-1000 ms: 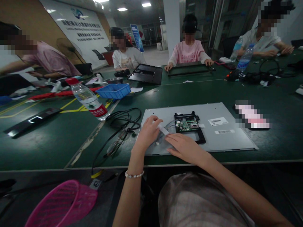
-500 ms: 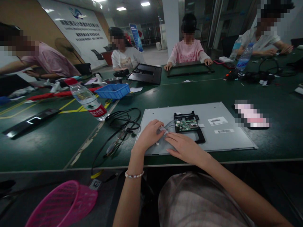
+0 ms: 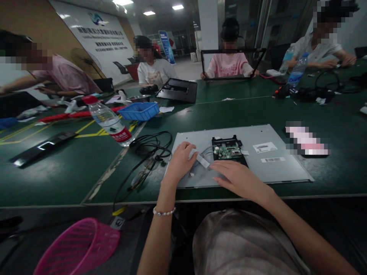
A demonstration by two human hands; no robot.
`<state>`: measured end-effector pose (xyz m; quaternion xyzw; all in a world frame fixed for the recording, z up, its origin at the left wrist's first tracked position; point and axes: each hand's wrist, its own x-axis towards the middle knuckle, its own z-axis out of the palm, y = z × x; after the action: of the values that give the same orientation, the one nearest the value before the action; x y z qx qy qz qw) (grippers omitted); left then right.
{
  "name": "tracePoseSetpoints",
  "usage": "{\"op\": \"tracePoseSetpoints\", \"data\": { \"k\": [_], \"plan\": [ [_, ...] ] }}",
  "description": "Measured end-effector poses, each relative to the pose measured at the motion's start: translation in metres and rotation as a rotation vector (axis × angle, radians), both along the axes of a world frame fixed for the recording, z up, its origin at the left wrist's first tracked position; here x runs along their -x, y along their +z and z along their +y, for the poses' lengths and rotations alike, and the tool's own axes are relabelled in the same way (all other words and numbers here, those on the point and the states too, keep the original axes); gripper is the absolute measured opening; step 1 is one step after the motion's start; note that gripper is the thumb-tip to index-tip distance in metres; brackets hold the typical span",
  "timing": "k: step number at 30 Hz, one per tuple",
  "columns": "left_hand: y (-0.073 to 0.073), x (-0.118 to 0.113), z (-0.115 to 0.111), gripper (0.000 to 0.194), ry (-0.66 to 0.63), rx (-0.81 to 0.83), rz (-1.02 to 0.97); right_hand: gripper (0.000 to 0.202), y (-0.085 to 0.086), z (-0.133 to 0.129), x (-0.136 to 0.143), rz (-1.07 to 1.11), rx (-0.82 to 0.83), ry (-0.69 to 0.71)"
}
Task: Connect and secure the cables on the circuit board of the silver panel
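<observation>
A grey metal panel [image 3: 275,141] lies flat before me, the back of a display by its look, with two labels on it. My left hand [image 3: 181,162] is closed over its left part and pinches a pale, partly see-through strip of tape [image 3: 203,160]. The strip slants down to the right from my thumb. My right hand [image 3: 237,177] is near its lower end, fingers stretched out over the panel; whether the fingertips touch the strip I cannot tell. A black bracket [image 3: 226,140] with a green circuit board [image 3: 229,151] sits mid-panel, and thin grey wires [image 3: 208,149] run from it toward my left hand.
Left of the panel are a coiled black cable [image 3: 155,143], glasses [image 3: 139,178] and a tilted water bottle [image 3: 110,124]. A phone [image 3: 308,141] lies to the right. Farther back are a blue tray [image 3: 139,111] and a black casing [image 3: 179,91]. Across the table, a person holds a black frame [image 3: 233,78].
My right hand has moved right, away from my left hand, and more of the strip shows between them. Across the table, a person has raised the black frame upright.
</observation>
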<state>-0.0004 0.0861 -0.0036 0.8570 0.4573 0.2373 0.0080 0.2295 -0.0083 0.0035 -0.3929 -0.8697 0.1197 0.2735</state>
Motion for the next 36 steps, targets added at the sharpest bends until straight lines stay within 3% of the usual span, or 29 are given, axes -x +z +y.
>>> {"op": "tracePoseSetpoints", "data": {
  "k": [4, 6, 9, 16, 22, 27, 31, 36],
  "plan": [
    [0.000, 0.002, 0.000, 0.027, 0.115, -0.042, -0.016, 0.032, -0.003, 0.019, -0.049, 0.067, 0.033, -0.261],
    [0.001, 0.002, -0.002, 0.030, 0.118, -0.002, 0.023, 0.032, -0.012, 0.030, -0.073, 0.048, 0.071, -0.400],
    [0.002, 0.002, -0.003, 0.031, 0.087, 0.065, 0.075, 0.031, -0.027, 0.041, -0.094, 0.023, 0.107, -0.488],
    [0.006, -0.001, -0.003, 0.028, 0.035, 0.098, 0.071, 0.025, -0.036, 0.045, -0.087, 0.083, 0.112, -0.433],
    [0.007, 0.005, -0.001, 0.027, 0.296, -0.068, 0.011, 0.022, -0.036, 0.045, -0.087, 0.093, 0.137, -0.429],
    [0.003, 0.011, -0.002, 0.016, 0.536, -0.018, 0.080, 0.024, -0.037, 0.044, -0.096, 0.045, 0.121, -0.572],
    [0.002, 0.011, -0.004, 0.015, 0.617, 0.057, 0.150, 0.023, -0.039, 0.042, -0.101, 0.046, 0.094, -0.637],
    [0.005, 0.008, -0.006, 0.037, 0.646, 0.075, 0.215, 0.030, -0.037, 0.040, -0.098, 0.067, 0.094, -0.577]
  ]
}}
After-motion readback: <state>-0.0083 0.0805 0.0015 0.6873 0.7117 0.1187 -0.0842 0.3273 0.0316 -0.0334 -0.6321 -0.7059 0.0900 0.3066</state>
